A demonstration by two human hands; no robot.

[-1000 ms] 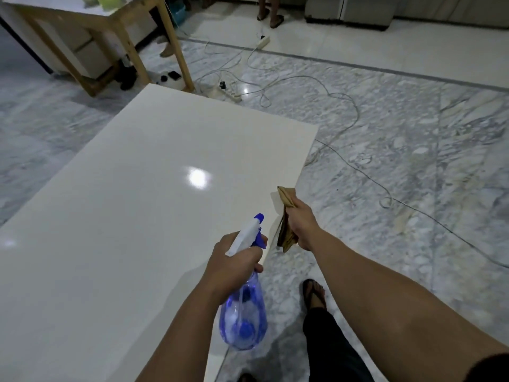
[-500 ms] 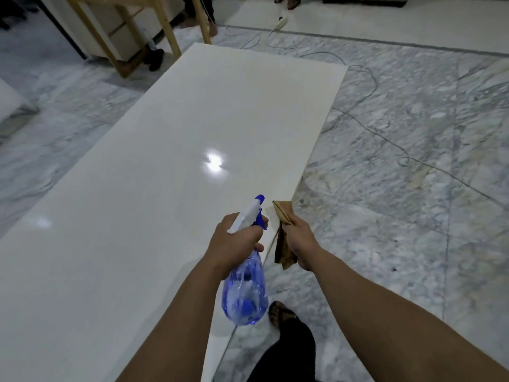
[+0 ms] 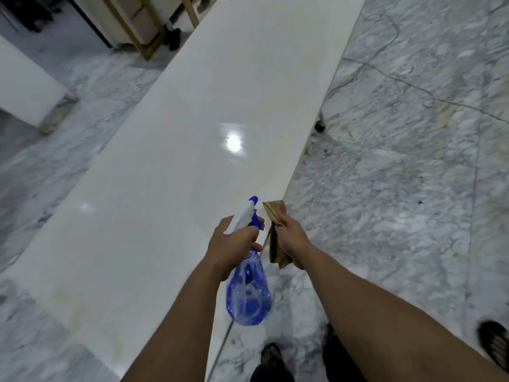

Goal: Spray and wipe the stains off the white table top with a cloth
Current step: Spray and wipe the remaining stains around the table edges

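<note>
1. The grey-veined marble tile floor [image 3: 399, 166] surrounds everything, with broad open stretches to the right of the table and on its left side; a thin dark cable [image 3: 407, 84] trails across the right-hand tiles.
2. The long glossy white rectangular table top [image 3: 170, 166] runs from the lower left up to the top centre. Its right long edge slants from the top right down toward the hands, and its left long edge borders open floor. The surface is bare, with a bright lamp reflection near the middle and faint yellowish stains [image 3: 82, 307] near the near-left corner.
3. A light wooden-framed piece of furniture [image 3: 143, 26] stands beyond the far end, near the table's far-left corner, and a white block [image 3: 24, 84] sits on the floor well apart to the left.
4. The translucent blue plastic spray bottle with a white and blue trigger head [image 3: 248, 296] hangs over the table's right edge, nozzle aimed up the table.
5. The left hand [image 3: 234, 244] is wrapped round the bottle's neck, a finger on the trigger.
6. The right hand [image 3: 293, 238] is just beside it, over the floor at the table's edge, fist clenched on the folded tan cloth [image 3: 275, 216], whose ends stick out above and below the fist.
7. Dark sandalled feet [image 3: 271, 354] stand on the floor beside the table's near-right edge.
</note>
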